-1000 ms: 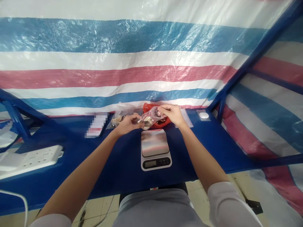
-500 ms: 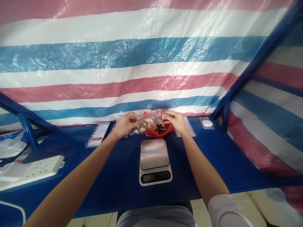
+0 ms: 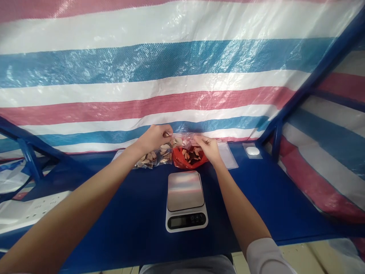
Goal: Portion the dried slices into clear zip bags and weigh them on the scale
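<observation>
My left hand (image 3: 154, 137) and my right hand (image 3: 205, 147) are both closed on the top edge of a small clear plastic bag (image 3: 179, 140) with pale brown pieces in it, held at the back of the blue table (image 3: 137, 213). Just under it sits an open red bag (image 3: 188, 158) of brown pieces. More filled clear bags (image 3: 148, 158) lie below my left hand. A white kitchen scale with a steel plate (image 3: 186, 200) stands in front of the bags, nothing on it.
Flat clear bags (image 3: 228, 154) lie right of the red bag, and a small white round object (image 3: 252, 151) sits near the back right corner. A white power strip (image 3: 19, 211) lies at the left edge. Striped tarp and blue frame bars surround the table.
Both hands have moved the small clear bag away from me, from above the scale's far edge to the back of the table over the red bag. The camera has tilted up.
</observation>
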Available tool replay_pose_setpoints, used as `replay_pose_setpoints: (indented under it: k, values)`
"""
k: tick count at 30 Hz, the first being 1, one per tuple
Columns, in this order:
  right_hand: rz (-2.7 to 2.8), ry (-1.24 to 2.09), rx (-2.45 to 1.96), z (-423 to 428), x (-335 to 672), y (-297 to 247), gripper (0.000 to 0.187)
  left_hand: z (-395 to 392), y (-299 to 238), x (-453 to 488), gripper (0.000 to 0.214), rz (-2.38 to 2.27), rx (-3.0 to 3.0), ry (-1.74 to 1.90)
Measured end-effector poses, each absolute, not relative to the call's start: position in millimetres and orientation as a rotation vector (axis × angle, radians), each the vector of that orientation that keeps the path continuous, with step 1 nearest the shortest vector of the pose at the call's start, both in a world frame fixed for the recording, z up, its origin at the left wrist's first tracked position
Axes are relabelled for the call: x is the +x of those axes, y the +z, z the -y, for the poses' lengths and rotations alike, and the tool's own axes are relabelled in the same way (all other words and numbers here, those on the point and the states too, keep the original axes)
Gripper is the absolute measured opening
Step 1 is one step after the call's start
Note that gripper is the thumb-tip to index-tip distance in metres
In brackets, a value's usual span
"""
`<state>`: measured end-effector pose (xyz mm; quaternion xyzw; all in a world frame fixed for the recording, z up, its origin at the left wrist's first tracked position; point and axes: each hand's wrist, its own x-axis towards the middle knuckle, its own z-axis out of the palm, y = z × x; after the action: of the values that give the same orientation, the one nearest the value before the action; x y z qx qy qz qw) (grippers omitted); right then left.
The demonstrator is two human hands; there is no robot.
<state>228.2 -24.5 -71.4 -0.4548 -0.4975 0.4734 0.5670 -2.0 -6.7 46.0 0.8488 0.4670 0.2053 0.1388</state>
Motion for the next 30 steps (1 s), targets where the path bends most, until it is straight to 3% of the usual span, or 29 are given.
replay_pose_setpoints:
  k: [9, 18, 30]
  values:
    - [1.136, 1.268, -1.105, 19, 200, -78, 0.037, -4, 45, -12, 0.011, -1.381, 2.643, 0.286]
    - [1.077, 1.261, -1.108, 4, 198, -91, 0.024, -17, 44, -14, 0.014, -1.371, 2.566, 0.374]
    - [1.188, 1.168, -1.215, 0, 209, -101, 0.015, -29, 40, 4, 0.026, -1.332, 2.644, 0.217]
